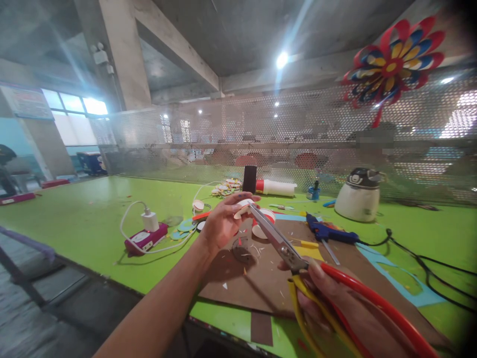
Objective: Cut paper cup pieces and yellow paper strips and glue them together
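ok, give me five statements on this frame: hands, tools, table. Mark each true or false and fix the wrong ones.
1. The right hand holds the scissors. True.
2. Both scissor handles are blue. False: one is red, the other yellow.
3. The left hand holds a small pale piece at the tips of the blades. True.
4. The blue glue gun is in the left hand. False: it lies on the work surface, to the right of the scissor blades in the picture.
5. The white charger stands in the purple power strip. True.
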A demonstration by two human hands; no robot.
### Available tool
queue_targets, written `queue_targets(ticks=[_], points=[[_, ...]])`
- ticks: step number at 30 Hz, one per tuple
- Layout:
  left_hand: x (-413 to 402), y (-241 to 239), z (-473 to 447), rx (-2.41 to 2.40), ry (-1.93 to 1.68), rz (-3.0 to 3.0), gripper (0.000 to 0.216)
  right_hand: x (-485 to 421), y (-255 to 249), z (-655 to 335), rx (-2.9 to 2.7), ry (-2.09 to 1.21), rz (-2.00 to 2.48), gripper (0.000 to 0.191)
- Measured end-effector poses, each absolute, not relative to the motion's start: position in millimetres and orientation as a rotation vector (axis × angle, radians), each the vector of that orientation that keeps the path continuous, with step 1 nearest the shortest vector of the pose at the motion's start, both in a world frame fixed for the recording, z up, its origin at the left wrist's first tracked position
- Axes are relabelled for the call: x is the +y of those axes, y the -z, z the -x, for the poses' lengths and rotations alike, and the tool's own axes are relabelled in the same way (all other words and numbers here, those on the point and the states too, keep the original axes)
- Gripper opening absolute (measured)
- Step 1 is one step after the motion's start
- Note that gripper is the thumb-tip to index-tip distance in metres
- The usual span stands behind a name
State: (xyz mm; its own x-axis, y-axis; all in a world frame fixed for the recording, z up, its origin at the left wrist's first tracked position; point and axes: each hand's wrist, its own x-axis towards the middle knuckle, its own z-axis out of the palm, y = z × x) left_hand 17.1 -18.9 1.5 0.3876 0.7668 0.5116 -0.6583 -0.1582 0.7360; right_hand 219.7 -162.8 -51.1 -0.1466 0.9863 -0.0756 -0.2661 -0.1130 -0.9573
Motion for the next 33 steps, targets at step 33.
queue_targets(ticks=[33], points=[[-9, 2, -7, 0.139, -1.175, -1.29, 0.028, -160, 3, -214, -1.598, -1.32, 1.055, 0.048]])
